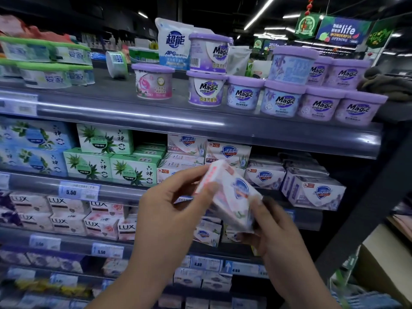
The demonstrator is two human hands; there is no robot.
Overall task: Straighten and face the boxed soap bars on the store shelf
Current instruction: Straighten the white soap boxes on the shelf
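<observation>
Soap box (231,197), white and pink with a blue shield, sits tilted just right of the frame's centre, held in front of the shelf (124,191) by both hands. The left hand (169,210) pinches its upper end, and the right hand (274,230) grips its lower right corner. More Safeguard boxes (227,152) are stacked behind it. Purple tubs (321,105) line the upper right.

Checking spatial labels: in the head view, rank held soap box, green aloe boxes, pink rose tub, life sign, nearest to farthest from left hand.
1. held soap box, in the left hand.
2. green aloe boxes, shelf up-left.
3. pink rose tub, top shelf.
4. life sign, far upper right.
</observation>
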